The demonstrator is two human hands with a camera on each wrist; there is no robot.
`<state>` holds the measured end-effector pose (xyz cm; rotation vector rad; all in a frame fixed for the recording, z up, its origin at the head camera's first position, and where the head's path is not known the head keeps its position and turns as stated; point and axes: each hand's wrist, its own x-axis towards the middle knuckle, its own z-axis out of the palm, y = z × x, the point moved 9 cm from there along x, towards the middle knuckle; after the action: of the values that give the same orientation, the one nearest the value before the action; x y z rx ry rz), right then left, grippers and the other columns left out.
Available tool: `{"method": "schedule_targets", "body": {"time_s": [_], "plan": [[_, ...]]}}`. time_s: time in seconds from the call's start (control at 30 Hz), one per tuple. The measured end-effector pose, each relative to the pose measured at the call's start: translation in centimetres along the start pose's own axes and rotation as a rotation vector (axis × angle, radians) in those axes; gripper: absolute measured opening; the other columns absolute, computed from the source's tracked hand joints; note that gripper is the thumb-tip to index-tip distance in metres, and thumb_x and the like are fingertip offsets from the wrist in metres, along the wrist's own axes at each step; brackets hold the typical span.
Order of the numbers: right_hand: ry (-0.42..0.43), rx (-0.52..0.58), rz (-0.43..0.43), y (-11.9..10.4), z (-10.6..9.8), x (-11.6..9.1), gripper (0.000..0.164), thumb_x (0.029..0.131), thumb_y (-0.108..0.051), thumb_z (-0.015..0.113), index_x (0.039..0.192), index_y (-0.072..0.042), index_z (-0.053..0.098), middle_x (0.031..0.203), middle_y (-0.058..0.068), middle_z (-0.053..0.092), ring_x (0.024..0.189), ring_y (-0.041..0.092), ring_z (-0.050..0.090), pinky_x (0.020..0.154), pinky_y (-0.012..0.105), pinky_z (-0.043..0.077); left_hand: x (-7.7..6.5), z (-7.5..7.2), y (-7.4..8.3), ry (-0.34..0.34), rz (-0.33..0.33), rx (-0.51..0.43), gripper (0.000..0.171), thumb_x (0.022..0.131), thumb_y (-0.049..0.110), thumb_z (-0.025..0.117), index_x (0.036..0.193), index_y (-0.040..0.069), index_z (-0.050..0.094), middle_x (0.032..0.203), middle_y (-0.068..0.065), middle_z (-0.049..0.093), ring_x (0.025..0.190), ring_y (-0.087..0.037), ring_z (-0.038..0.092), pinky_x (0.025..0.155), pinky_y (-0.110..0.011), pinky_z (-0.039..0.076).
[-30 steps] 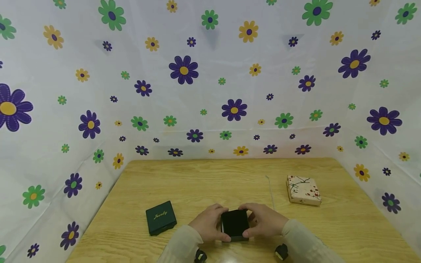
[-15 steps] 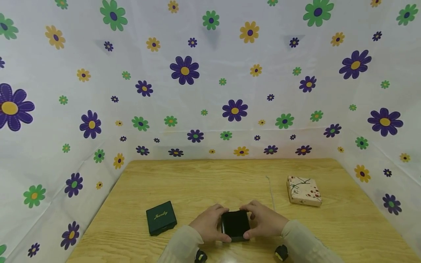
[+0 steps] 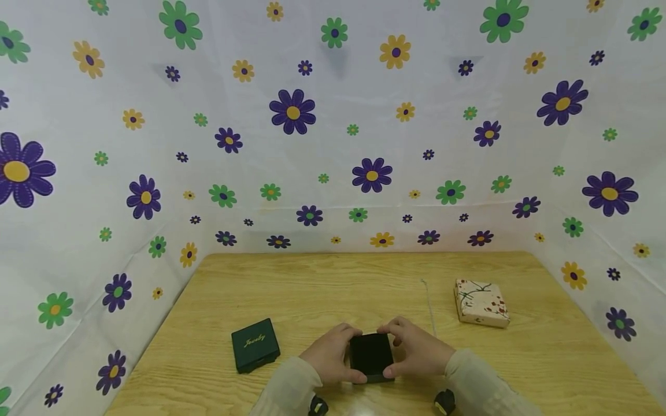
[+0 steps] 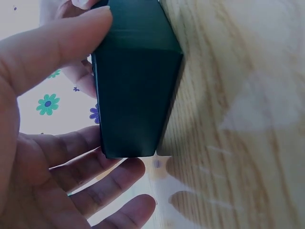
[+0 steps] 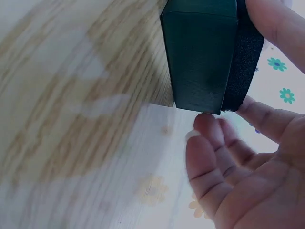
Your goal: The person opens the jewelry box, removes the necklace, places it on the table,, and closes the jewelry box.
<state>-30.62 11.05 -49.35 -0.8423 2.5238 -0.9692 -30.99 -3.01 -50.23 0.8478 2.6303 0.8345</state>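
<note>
Nearest the wearer are two pale cream sleeves (image 3: 288, 387), with two small black units (image 3: 444, 401), one just beside each sleeve; beyond them are two bare hands, one dark green square box base (image 4: 136, 105) with a smooth covering, and, within it, one matte black square insert (image 3: 370, 353). The box base stands on the wooden table with light yellow grain (image 3: 322, 283), between the left hand (image 3: 329, 353) and the right hand (image 3: 418, 351), in front of the wearer. The left hand grips the box base, thumb on the near edge and fingers spread to the far side. The right hand holds the black insert, thumb at its near right corner and a fingertip at its far corner; the remaining fingers are bent beside the box wall. On the right side, the insert stands above the rim of the base. To the left of the left hand, well apart, lies one dark green square lid (image 3: 255, 345) with the gold script "Jewelry". Beyond the right hand extend one thin silvery chain (image 3: 429, 308) and, farther right, one cream square box printed with red blossoms and dark branches (image 3: 481, 301). Behind the table hangs white cloth patterned with purple, green and yellow flowers (image 3: 333, 104)
</note>
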Motion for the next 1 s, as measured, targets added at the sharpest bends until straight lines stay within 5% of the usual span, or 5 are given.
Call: {"method": "schedule_targets", "body": {"time_s": [0.37, 0.63, 1.0], "plan": [[-0.060, -0.063, 0.035, 0.56, 0.80, -0.16, 0.089, 0.081, -0.050, 0.073, 0.149, -0.008, 0.035, 0.123, 0.002, 0.049, 0.097, 0.016, 0.051, 0.084, 0.036, 0.046, -0.07, 0.01, 0.16, -0.001, -0.017, -0.009, 0.083, 0.072, 0.047, 0.083, 0.136, 0.006, 0.049, 0.120, 0.005, 0.051, 0.102, -0.008, 0.052, 0.091, -0.032, 0.046], [-0.091, -0.013, 0.030, 0.65, 0.68, -0.55, 0.068, 0.095, -0.039, 0.059, 0.150, -0.009, 0.032, 0.121, 0.002, 0.052, 0.090, 0.007, 0.053, 0.080, 0.032, 0.047, -0.12, 0.07, 0.16, 0.005, -0.022, -0.012, 0.083, 0.072, 0.047, 0.083, 0.137, 0.007, 0.049, 0.123, 0.004, 0.051, 0.106, -0.010, 0.053, 0.092, -0.034, 0.047], [-0.088, -0.043, 0.038, 1.08, 0.80, -0.45, 0.096, 0.081, -0.048, 0.074, 0.151, -0.002, 0.027, 0.135, 0.007, 0.047, 0.116, 0.022, 0.050, 0.098, 0.047, 0.041, -0.09, 0.06, 0.28, -0.004, -0.034, 0.039, 0.088, 0.073, 0.048, 0.081, 0.141, 0.005, 0.047, 0.131, 0.000, 0.049, 0.115, -0.016, 0.052, 0.097, -0.037, 0.045]]}}
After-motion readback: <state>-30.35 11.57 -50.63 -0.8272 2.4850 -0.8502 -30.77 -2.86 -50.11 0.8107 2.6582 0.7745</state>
